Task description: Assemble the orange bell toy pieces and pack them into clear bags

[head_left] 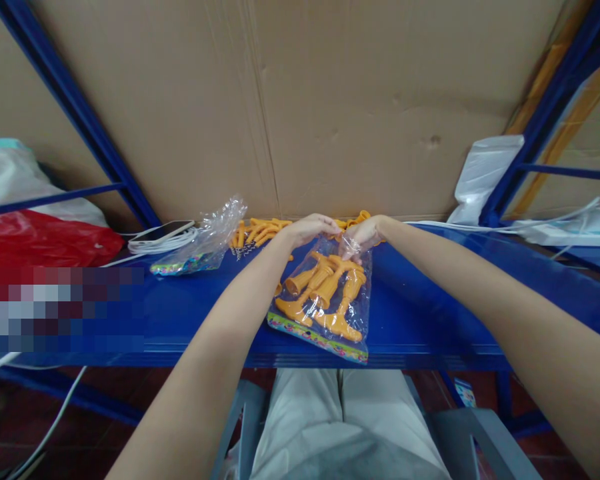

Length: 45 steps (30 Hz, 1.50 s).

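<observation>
A clear plastic bag with a colourful printed strip lies on the blue table, its strip end toward me at the front edge. Several orange plastic parts are inside, some shaped like ridged cups and others like branched handles. My left hand pinches the far, open end of the bag. Beside it, my right hand is closed at the same end, its fingers curled down by the bag's mouth; the fingertips are partly hidden by the film. Loose orange parts lie in a pile beyond my left forearm.
Left of the pile rests another clear bag with a printed strip. Near it are a phone and coiled white cable. Cardboard stands behind the blue table. A white packet leans against the right post.
</observation>
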Tool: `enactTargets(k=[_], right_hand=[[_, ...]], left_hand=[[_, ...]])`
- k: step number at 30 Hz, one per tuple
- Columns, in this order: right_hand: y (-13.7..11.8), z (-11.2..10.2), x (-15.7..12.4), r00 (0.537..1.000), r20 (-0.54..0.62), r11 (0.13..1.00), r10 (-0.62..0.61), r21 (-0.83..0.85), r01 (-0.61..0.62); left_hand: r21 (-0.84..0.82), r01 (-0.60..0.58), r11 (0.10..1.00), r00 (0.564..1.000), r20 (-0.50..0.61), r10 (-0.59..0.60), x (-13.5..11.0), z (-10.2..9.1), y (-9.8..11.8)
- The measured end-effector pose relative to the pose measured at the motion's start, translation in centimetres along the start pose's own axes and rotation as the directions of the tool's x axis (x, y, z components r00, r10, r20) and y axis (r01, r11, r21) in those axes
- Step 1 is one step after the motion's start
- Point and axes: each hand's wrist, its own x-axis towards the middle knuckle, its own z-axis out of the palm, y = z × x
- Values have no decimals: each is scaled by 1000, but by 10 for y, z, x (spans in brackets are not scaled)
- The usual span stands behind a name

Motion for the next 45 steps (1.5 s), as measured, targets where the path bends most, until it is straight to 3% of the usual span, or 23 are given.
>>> enactTargets(k=[5, 12, 17, 26, 31, 36, 40, 43, 45], right_hand=[[-7, 6, -1, 1000, -13, 999, 25, 43, -24], [-8, -2, 12, 998, 62, 1000, 1, 30, -3], [-5, -4, 20, 1000, 10, 998, -24, 56, 24], [-4, -11, 5, 999, -43, 1000, -21, 7, 21], [-4, -19, -4, 988, -66, 990, -137, 19, 139], [-4, -16, -7, 947, -215, 970, -240, -16, 242], [-6, -13, -10, 885, -361, 956, -292, -73, 286], [-6, -10, -13, 839, -422, 938, -344, -128, 321], [-5, -7, -15, 811, -447, 925, -379, -158, 345]], left_hand=[[30, -6, 1000, 1000, -11, 6, -1, -2, 1], [97, -14, 995, 998, -62, 20, -2, -7, 2], [121, -18, 993, 994, -101, 30, -3, -6, 1], [224, 40, 974, 979, -202, 6, -7, -7, 7], [234, 109, 966, 948, -317, -30, -7, -10, 3], [295, 169, 940, 929, -365, -52, -12, -7, 2], [494, 233, 838, 915, -403, -17, -22, -11, 6], [694, 344, 633, 868, -491, 67, -40, -21, 12], [761, 422, 493, 861, -506, 45, -55, -27, 15]])
